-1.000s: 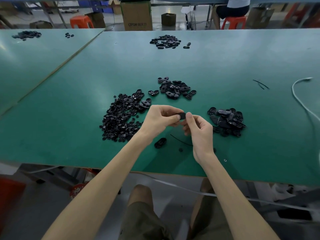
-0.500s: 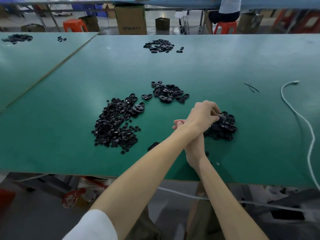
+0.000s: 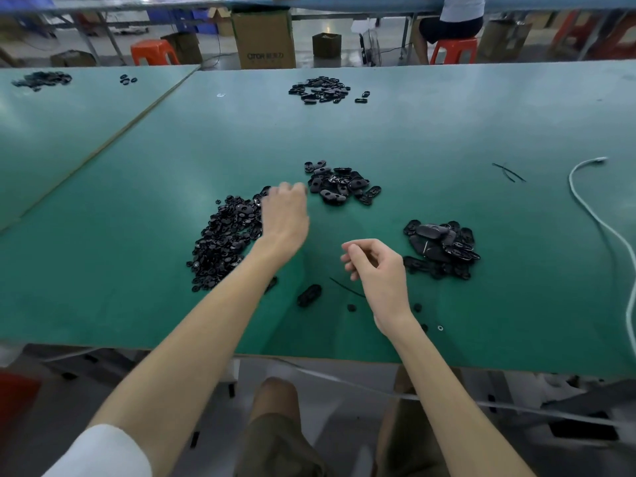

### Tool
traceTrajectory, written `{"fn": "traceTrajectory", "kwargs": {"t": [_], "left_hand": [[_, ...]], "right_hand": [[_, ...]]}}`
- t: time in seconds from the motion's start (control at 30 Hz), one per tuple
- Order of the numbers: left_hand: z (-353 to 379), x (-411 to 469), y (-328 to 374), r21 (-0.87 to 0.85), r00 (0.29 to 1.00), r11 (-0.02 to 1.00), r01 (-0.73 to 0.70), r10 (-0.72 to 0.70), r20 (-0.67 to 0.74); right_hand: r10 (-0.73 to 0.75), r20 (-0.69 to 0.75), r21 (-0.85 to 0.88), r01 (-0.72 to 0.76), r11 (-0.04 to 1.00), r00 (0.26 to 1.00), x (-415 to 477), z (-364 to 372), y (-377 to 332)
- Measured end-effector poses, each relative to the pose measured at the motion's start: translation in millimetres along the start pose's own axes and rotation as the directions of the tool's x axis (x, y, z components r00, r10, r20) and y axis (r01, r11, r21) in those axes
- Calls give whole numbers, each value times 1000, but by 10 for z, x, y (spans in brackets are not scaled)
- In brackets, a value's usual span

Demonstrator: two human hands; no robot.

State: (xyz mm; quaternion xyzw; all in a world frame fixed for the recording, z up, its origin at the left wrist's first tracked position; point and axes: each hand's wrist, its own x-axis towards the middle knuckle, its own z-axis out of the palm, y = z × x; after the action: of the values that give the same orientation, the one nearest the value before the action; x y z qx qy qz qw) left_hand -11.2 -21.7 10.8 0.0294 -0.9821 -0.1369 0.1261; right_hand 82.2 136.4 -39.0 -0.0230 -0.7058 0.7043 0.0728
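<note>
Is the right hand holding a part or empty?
Empty: the right hand hangs above the green table, fingers loosely curled, nothing visible between them.

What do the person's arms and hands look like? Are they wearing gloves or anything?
No gloves: the left hand and right hand are both bare, with no ring, watch or bracelet showing. The left forearm and right forearm are bare too. A white short sleeve covers the top of the left arm. The right arm shows no sleeve before it leaves the picture.
</note>
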Motion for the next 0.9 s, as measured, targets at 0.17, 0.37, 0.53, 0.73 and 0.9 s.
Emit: {"fn": "traceTrajectory", "kwargs": {"t": [0.17, 0.37, 0.53, 0.73, 0.9], "left_hand": [[-18, 78, -462, 190, 988, 978, 88, -109, 106], [25, 18, -539, -48, 988, 987, 151, -150, 22], [-109, -54, -539, -246, 980, 948, 201, -191, 61], [-409, -266, -445, -633, 928, 739, 230, 28, 371], [-422, -410, -355, -649, 890, 752, 114, 212, 403]], "right_hand": [[6, 3, 5, -7, 1000, 1000, 1, -6, -10], [5, -4, 10, -5, 1000, 1000, 4, -5, -9], [12, -7, 24, -12, 1000, 1000, 11, -13, 10], [1, -13, 66, 0, 998, 1000, 31, -21, 28], [0, 81, 62, -6, 998, 997, 16, -15, 18]]}}
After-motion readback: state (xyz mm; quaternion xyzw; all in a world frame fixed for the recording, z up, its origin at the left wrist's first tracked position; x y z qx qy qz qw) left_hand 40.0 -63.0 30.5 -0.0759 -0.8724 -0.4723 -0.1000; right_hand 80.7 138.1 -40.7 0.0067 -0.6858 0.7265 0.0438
